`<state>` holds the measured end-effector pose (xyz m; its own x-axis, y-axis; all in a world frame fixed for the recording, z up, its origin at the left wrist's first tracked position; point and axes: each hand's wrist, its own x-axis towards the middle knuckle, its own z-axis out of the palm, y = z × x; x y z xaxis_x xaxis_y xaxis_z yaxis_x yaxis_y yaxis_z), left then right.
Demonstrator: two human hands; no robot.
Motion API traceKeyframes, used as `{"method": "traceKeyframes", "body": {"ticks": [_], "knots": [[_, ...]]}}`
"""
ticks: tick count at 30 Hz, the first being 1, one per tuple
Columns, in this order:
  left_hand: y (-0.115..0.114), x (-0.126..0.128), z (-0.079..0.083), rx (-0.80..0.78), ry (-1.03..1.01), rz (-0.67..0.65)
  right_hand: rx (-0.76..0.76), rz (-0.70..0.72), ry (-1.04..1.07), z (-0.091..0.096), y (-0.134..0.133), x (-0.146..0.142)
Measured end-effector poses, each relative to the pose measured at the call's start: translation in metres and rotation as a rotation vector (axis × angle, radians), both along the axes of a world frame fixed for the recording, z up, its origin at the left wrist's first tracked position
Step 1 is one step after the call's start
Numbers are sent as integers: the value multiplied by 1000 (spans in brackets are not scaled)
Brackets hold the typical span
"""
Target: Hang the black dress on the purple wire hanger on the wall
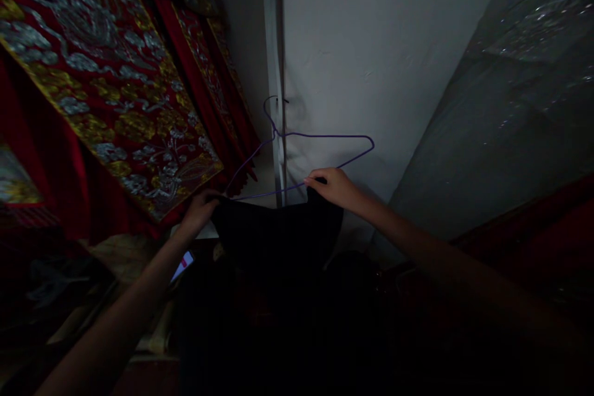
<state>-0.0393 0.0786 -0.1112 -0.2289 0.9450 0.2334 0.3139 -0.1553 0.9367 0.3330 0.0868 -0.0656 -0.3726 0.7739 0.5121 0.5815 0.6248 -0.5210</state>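
Black cloth is held hanging at the lower bar of a purple wire hanger, in front of a narrow pole and a pale wall. One upper corner is gripped by the left hand, beside the left end of the hanger. At the other side, the top edge is pinched between thumb and fingers of the right hand; whether the bar is also pinched cannot be told. The cloth is judged to be soft, limp and not fragile, so it is best taken by both ends of its top edge, where sagging is limited. Its weight and weave are hidden by the dark. The hanger is thin, probably light, and may easily be bent or swung.
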Motion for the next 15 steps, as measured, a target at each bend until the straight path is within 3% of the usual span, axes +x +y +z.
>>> {"method": "traceKeyframes", "body": {"ticks": [9, 15], "knots": [[16, 29, 3, 143, -208, 35, 4, 10, 65, -3, -22, -4], [15, 16, -11, 142, -207, 133, 3, 1, 53, 1, -28, -5]]}}
